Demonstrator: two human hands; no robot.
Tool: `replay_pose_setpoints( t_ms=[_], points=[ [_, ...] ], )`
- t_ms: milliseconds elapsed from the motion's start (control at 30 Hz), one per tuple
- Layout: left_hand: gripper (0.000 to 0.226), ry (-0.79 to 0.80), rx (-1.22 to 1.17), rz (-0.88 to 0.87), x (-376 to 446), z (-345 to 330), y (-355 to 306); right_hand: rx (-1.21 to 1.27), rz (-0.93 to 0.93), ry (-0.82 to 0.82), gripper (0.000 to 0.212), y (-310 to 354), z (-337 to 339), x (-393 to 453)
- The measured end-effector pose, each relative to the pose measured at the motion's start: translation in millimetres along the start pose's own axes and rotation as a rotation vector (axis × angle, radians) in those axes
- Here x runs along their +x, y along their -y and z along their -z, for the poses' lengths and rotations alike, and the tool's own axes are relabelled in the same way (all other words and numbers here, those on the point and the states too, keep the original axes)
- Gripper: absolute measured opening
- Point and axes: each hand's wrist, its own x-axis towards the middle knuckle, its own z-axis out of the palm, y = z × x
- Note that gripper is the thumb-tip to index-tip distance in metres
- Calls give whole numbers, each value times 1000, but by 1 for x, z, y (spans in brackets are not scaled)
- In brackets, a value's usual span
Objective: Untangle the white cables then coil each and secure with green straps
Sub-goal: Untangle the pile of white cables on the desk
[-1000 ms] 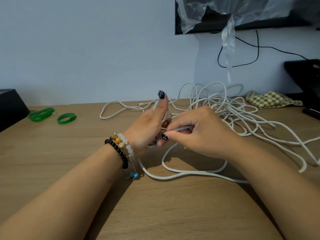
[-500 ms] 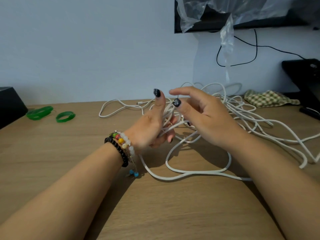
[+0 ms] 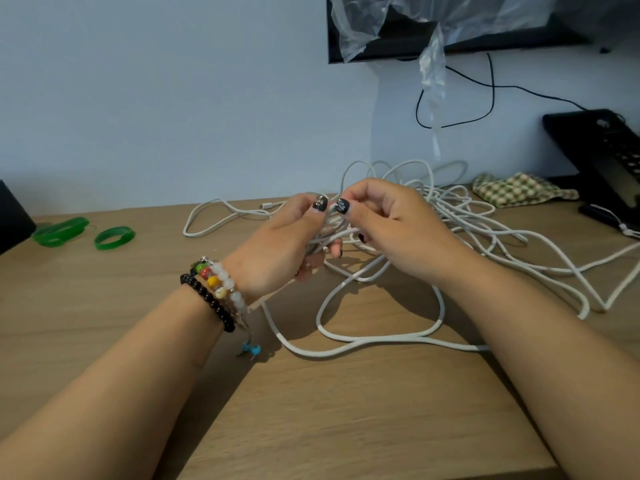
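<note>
A tangle of white cables (image 3: 460, 216) spreads over the wooden table (image 3: 329, 410) from the middle to the right. My left hand (image 3: 280, 247), with bead bracelets on its wrist, grips a small bundle of coiled cable turns above the table. My right hand (image 3: 388, 226) is right beside it and pinches a cable strand at the top of that bundle, thumb tips nearly touching. A loose loop of cable (image 3: 377, 337) trails from the bundle onto the table below my hands. Two green straps (image 3: 114, 237) lie at the far left, and one cable end with a plug (image 3: 268, 205) lies behind my left hand.
A black box (image 3: 14, 216) stands at the left edge. A checked cloth (image 3: 519, 192) lies at the back right beside a black device (image 3: 602, 157). A dark screen with clear plastic (image 3: 433, 26) and a black wire (image 3: 485, 88) hang on the wall.
My right hand rose from the table and opened over the bundle, then came back down to pinch the cable at the top of it. My left hand kept its grip.
</note>
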Motion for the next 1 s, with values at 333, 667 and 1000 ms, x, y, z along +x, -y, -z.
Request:
replay_pose_setpoints(
  t_ms=[333,667,1000],
  points=[
    [39,195,221,99,-4,11,-3,-118,43,29,9,5,-4,-4],
    [33,169,-172,205,1,-4,-1,-59,131,-161,9,1,-5,-2],
    [28,-226,-830,108,10,24,-2,25,90,-218,10,-2,3,1]
  ],
)
